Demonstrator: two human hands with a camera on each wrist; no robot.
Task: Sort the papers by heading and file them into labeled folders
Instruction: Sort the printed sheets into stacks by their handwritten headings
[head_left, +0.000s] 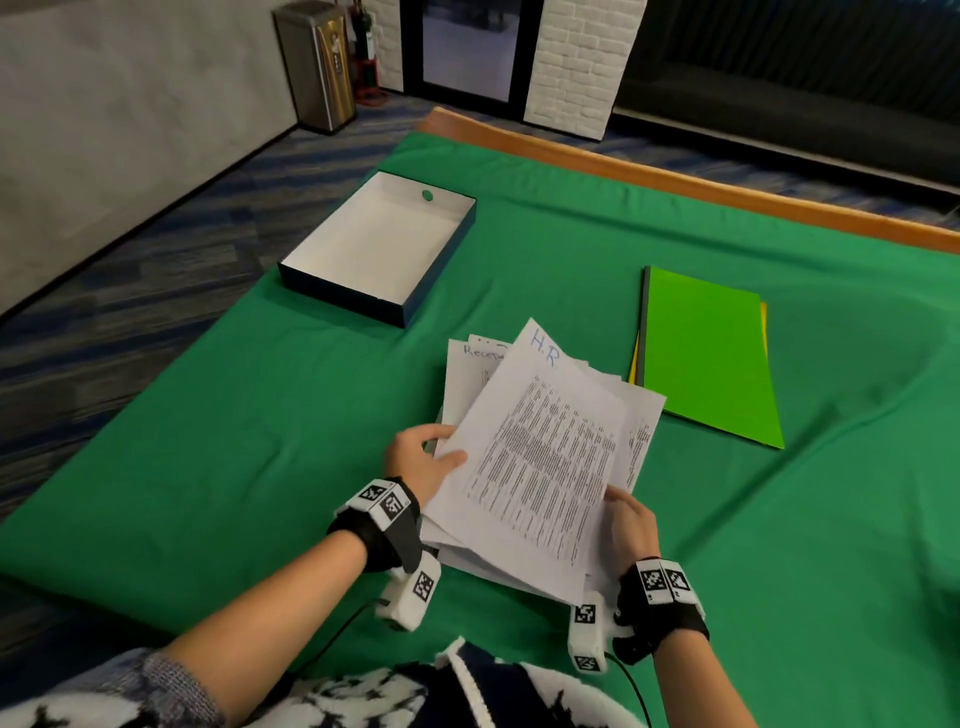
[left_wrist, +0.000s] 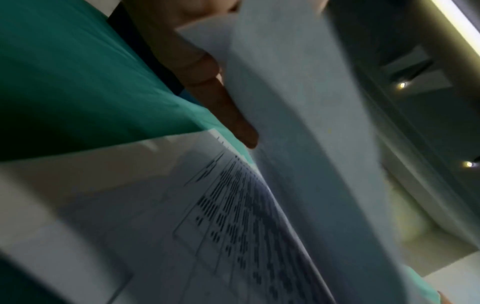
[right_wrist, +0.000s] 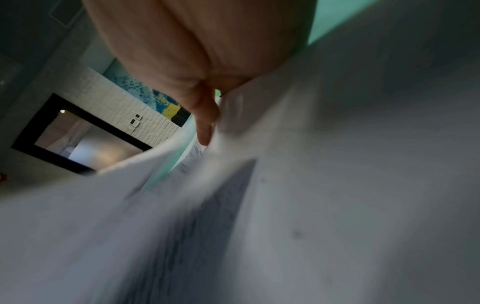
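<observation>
A loose stack of printed white papers (head_left: 535, 452) is held above the green cloth in front of me. The top sheet has "H.R" handwritten in blue at its far corner; a sheet behind it reads "Recep…". My left hand (head_left: 423, 457) pinches the stack's left edge, thumb on top, fingers under the sheets (left_wrist: 298, 123). My right hand (head_left: 631, 519) grips the near right corner, its fingers mostly hidden under the blurred paper (right_wrist: 285, 205). A bright green folder (head_left: 706, 353) lies to the right on a yellow one (head_left: 634, 366).
An open shallow box (head_left: 379, 244) with a white inside and dark sides sits at the far left of the green-covered table (head_left: 208, 441). The table's wooden edge (head_left: 675, 179) runs along the far side. A metal bin (head_left: 317, 62) stands on the floor beyond.
</observation>
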